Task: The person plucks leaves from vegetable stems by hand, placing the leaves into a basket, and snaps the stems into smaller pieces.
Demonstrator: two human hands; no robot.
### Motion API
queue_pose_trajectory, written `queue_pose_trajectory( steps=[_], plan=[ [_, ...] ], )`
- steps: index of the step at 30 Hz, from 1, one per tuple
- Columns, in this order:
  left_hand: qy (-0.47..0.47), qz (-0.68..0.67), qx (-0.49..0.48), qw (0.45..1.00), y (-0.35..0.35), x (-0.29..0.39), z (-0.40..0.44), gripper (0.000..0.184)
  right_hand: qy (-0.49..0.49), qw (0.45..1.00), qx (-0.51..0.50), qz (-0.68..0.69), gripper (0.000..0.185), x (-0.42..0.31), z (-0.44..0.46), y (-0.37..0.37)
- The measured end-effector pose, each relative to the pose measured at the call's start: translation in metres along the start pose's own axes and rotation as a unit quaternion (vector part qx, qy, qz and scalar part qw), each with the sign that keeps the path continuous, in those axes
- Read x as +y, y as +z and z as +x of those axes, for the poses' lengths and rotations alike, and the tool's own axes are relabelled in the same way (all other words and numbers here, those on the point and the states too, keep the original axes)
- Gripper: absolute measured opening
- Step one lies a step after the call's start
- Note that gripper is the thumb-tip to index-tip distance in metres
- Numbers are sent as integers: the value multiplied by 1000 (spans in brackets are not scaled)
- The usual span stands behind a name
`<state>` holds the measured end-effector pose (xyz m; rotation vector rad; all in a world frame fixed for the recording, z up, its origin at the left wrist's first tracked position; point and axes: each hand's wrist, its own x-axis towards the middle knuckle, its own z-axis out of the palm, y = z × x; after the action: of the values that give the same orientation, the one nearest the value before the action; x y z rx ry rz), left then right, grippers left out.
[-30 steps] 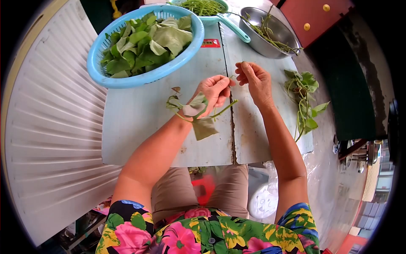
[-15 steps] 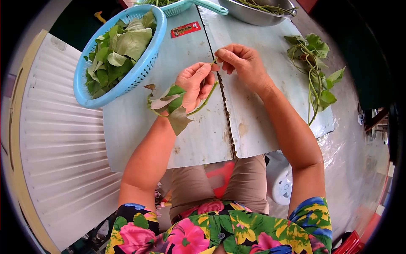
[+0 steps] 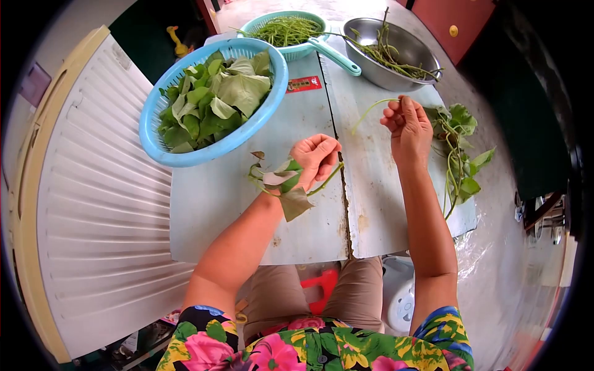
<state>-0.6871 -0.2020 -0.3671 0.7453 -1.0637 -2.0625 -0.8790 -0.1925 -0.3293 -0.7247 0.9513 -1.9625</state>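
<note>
- Green strip [image 3: 369, 109]: pinched at its upper end between the thumb and forefinger of the right hand [image 3: 411, 133], its loose end curving down to the left above the counter [image 3: 371, 191].
- Right hand: raised beyond the left one, wrist nearly straight above an almost upright forearm; the remaining fingers curl loosely, with small gaps between them.
- Left hand: lower and nearer the body, its forearm slanting up and inward from a bent elbow; the fingers are curled in, thumb pressed along the forefinger.
- Sprig [image 3: 294, 203]: held in the left hand, leaves draped across the wrist, stem end poking out just below the fingers; the exact grip spot is hidden.
- Hands: well apart, on either side of the counter's dark seam.
- Vine [image 3: 468, 187]: on the counter's right side, just beside the right hand.
- Blue basket [image 3: 281, 80]: left of the hands, filled with leaves [image 3: 216, 99].
- Colander [image 3: 334, 57] and steel bowl [image 3: 374, 65]: at the far end, both containing stems.
- Red packet [image 3: 303, 85]: flat, near the basket.
</note>
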Motion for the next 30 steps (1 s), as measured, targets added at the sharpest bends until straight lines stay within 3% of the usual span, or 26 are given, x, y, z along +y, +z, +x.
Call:
queue_pose_trajectory(
  steps=[9, 13, 15, 17, 19, 24, 26, 29, 30],
  plan=[
    [-4, -6, -12, 1000, 1, 4, -1, 20, -25, 994, -109, 11, 21, -4, 81, 109],
    [-6, -15, -40, 999, -1, 1, 2, 20, -55, 990, -122, -38, 22, 22, 143, 158],
    [3, -22, -44, 999, 0, 4, 0, 20, -15, 987, -126, -100, 25, 35, 157, 166],
    [7, -27, -44, 999, 0, 3, 0, 20, -46, 970, -122, -204, 30, 44, 156, 159],
    [2, -22, -38, 999, 1, 2, -1, 19, -67, 958, -169, -220, 32, 41, 135, 146],
    [-12, -9, -19, 1000, 3, 8, -4, 21, 47, 937, -250, -237, 25, 13, 32, 89],
    [21, -61, 32, 997, 3, 9, -4, 25, 38, 934, -233, -269, 24, 13, -9, 63],
    [89, -121, 17, 988, -2, 7, -2, 25, 43, 931, -213, -292, 20, 28, -41, 24],
    [108, -110, 25, 988, 0, 8, -3, 25, 19, 907, -225, -354, 24, 34, -45, 19]
  ],
)
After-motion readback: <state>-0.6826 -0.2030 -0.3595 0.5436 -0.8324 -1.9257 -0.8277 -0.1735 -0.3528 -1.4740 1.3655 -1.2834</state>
